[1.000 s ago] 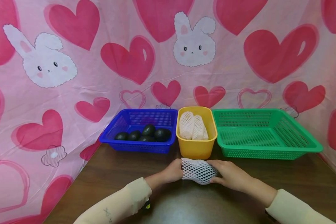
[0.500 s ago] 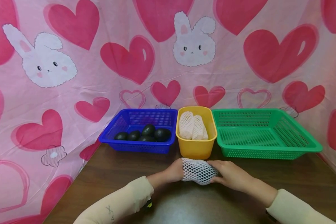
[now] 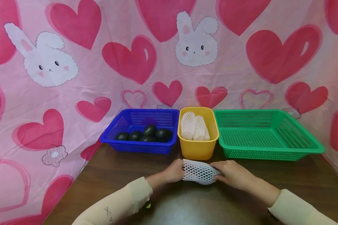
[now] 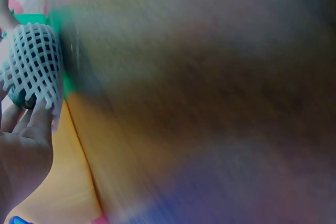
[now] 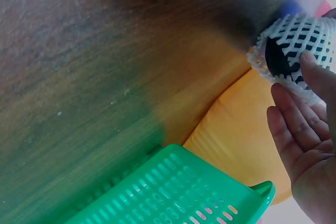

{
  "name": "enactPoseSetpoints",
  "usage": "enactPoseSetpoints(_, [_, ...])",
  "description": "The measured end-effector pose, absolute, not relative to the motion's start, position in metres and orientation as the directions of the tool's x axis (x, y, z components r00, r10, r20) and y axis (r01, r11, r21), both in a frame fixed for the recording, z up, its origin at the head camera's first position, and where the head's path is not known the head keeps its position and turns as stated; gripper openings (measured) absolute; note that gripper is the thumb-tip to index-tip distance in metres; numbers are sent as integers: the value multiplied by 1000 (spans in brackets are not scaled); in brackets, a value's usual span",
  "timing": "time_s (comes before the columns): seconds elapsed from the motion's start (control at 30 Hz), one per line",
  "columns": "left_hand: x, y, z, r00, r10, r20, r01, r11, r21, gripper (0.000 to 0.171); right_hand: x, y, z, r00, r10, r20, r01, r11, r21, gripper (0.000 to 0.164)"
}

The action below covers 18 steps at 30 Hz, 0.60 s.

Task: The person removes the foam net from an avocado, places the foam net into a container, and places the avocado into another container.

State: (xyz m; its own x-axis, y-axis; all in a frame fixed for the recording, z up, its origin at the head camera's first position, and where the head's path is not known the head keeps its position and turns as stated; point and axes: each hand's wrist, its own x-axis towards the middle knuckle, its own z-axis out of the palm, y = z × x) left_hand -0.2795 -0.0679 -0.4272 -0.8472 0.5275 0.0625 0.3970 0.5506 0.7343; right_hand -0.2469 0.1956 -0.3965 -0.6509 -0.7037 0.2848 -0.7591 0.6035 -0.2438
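Note:
A dark green avocado sits inside a white foam net sleeve, in front of the yellow bin. At the sleeve's left opening, my left hand holds the avocado, its fingers tucked under the net's edge in the left wrist view. My right hand grips the sleeve's other end, thumb on the mesh and fingers beneath. The right wrist view shows the avocado's bare end within that opening. Most of the fruit is covered by the mesh.
A blue basket with several avocados stands at the back left. Beside it, the yellow bin holds several foam net sleeves. A green basket is at the back right on the brown wooden table, before a pink curtain.
The right hand has shifted slightly right and its fingers have closed in on the sleeve's end, which looks a little more drawn out. The left hand has barely moved.

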Motion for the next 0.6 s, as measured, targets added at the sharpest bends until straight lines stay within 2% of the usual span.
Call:
enactPoseSetpoints(0.13, [-282, -72, -429, -839, 540, 70, 401, 525, 750, 39, -247, 195, -398, -651, -692, 312, -759, 603, -247, 26])
enactPoseSetpoints(0.37, [-283, -80, -430, -807, 580, 108, 420, 437, 795, 12, -248, 194, -398, -655, -684, 323, -755, 608, -244, 25])
enactPoseSetpoints(0.6, [-284, -86, -430, -785, 608, 115, 388, 338, 857, 23, -249, 197, -397, -650, -677, 344, -756, 619, -212, 26])
